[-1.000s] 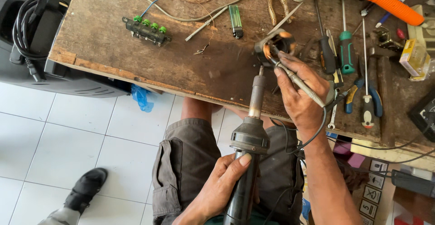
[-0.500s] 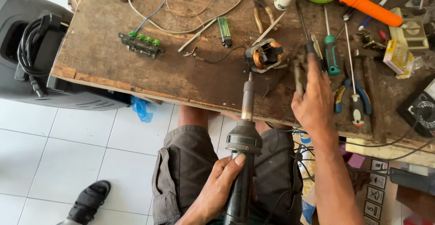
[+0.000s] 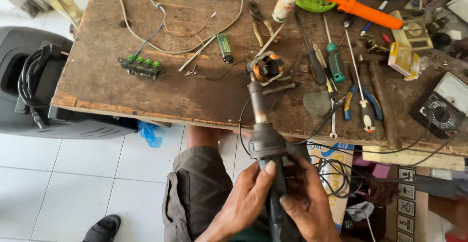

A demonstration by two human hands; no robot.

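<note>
The scarred brown wooden worktop point(image 3: 146, 86) fills the upper half of the view, and everything else is placed against it. Below its near edge, over the person's lap, both hands grip a dark grey hot-air gun with a long metal nozzle point(image 3: 265, 147); the nozzle reaches up past the worktop's edge, its tip just beside a small motor coil with copper windings point(image 3: 267, 69) lying on the wood. The left hand point(image 3: 243, 203) wraps the gun's handle from the left, fingers curled closed around it and the thumb pressed up along the body. The right hand point(image 3: 304, 200) clasps the handle from the other side, fingers bent against it near a loop of thin black cable point(image 3: 334, 176). On the worktop's right part lie a green-handled screwdriver point(image 3: 334, 59) and blue-and-yellow pliers point(image 3: 358, 98). Toward its left part sits a black terminal strip with green caps point(image 3: 141, 67).
</note>
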